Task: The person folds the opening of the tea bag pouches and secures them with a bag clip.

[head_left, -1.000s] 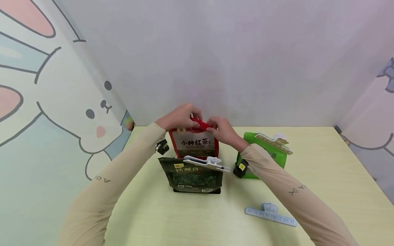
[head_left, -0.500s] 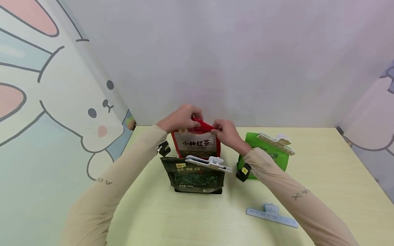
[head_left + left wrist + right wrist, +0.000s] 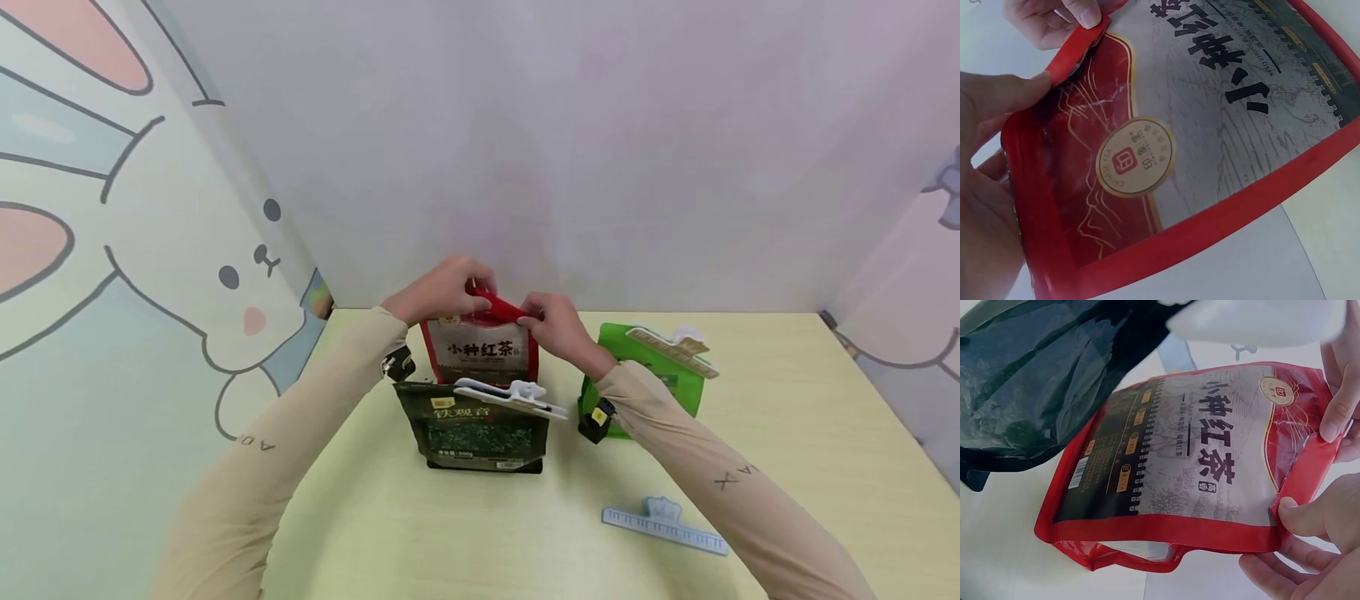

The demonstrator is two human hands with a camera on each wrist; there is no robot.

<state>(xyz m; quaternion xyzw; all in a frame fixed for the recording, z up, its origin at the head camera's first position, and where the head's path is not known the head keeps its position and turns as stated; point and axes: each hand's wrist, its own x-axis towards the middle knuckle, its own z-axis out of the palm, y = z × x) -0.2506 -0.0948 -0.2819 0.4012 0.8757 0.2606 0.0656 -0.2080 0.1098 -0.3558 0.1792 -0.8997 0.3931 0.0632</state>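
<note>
A red and silver tea bag (image 3: 483, 346) stands upright at the back of the table, its red top edge partly folded over. My left hand (image 3: 447, 287) pinches that edge near its middle, thumb in front and fingers behind. At the right top corner, my right hand (image 3: 555, 323) grips the same edge between thumb and fingers. The right wrist view shows the folded red strip (image 3: 1307, 467) running between both thumbs. In front stands a dark green tea bag (image 3: 480, 437) with a white clip (image 3: 513, 395) along its top, hiding the red bag's base.
To the right, a green bag (image 3: 678, 387) with a white and gold clip (image 3: 672, 348) stands partly behind my right forearm. A light blue clip with a piano-key pattern (image 3: 664, 525) lies on the table (image 3: 450, 533) at the front right. A wall (image 3: 570, 167) rises behind.
My right hand has shifted slightly right along the red bag's top edge, out to the corner, baring more of the red strip. The left hand keeps its pinch.
</note>
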